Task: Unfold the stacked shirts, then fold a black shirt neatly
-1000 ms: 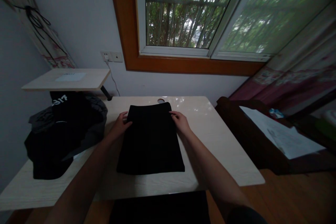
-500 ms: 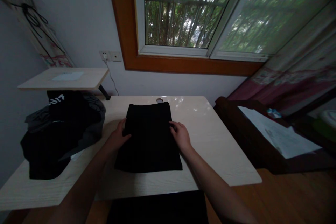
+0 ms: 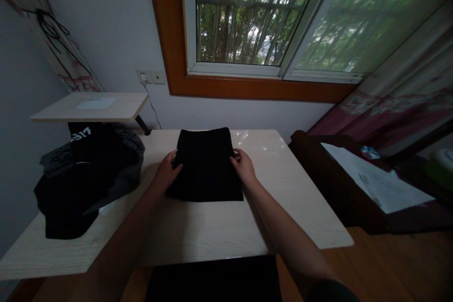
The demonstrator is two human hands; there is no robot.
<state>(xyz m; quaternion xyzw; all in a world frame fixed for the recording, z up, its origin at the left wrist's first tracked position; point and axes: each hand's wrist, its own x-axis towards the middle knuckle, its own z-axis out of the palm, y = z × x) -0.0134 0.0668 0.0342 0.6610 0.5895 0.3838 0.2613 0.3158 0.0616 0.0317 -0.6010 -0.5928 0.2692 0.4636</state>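
A black garment (image 3: 208, 165), folded into a near rectangle, is at the far part of the pale table. My left hand (image 3: 169, 168) grips its left edge, thumb on top and fingers at the side, partly hidden by the cloth. On the opposite edge, my right hand (image 3: 244, 166) pinches the cloth between thumb and fingers. The garment's exact kind is hard to make out in the dark fabric. To the left lies a loose heap of black and grey clothes (image 3: 88, 179), with white lettering on one piece.
A small raised shelf (image 3: 123, 104) with a paper stands over the clothes heap. The table (image 3: 290, 207) ends at a rounded right corner. Beyond it is a dark brown piece of furniture (image 3: 318, 184) with a white sheet on it. A window (image 3: 247, 19) is behind the table.
Both hands have carried the black garment away from me, toward the window and slightly right. Its near edge now lies farther from the table's front edge.
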